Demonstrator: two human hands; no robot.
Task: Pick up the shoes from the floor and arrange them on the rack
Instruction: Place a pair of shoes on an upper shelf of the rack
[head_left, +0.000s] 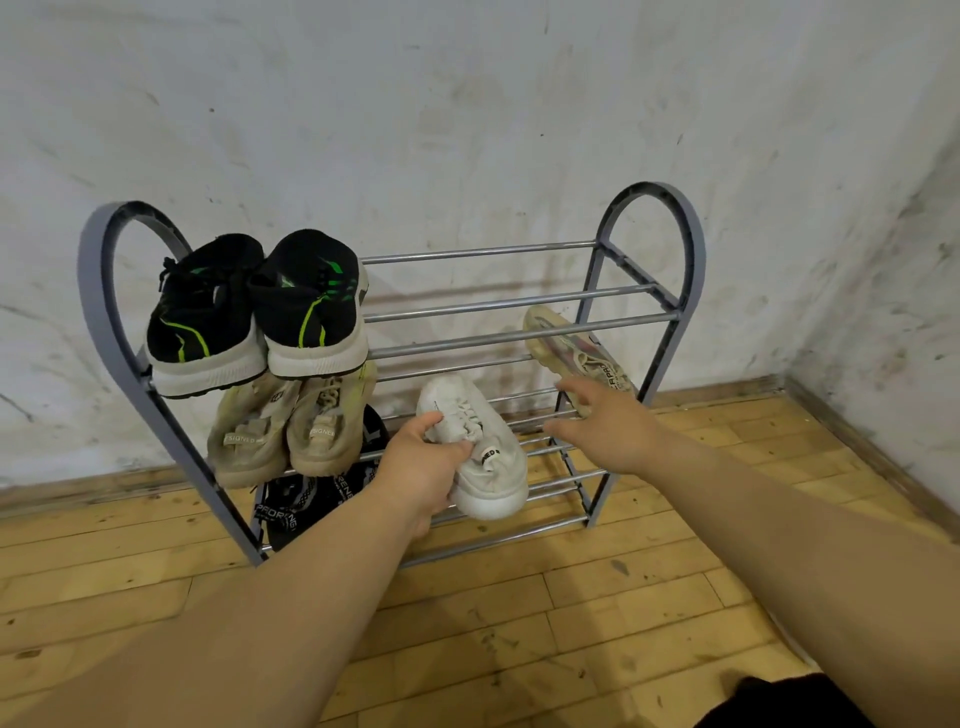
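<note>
Forearms first, since they filled the bottom of the view, both stretched out over the wooden floor (519, 623) toward the rack (649, 218).

The left hand (423, 470) was clamped round the collar and laces of a white shoe (493, 483), thumb on top and fingers curled underneath. The shoe pointed toe-in at the middle shelf with its heel sticking out front. I couldn't tell if its sole was fully resting on the bars. The right hand (610, 434) had its fingers spread loose, gripping nothing, tips right at a tan shoe (582, 353) that lay tipped on its side at the right end of that shelf, sole showing.

If it were me, I'd have kept the left grip firm and pushed the white shoe in until the sole bridged at least two bars, then let go. Those rods have gaps, so a toe could drop through. I'd have got the right hand round the tan one's middle, rolled it sole-down and parked it just beside the white one, heels lined up.

Further left, a beige pair (311, 426) sat on the same shelf, a black patterned pair (306, 499) on the bottom, and a black-and-green pair (208, 322) up top. A scuffed white wall (467, 104) stood behind it all.
</note>
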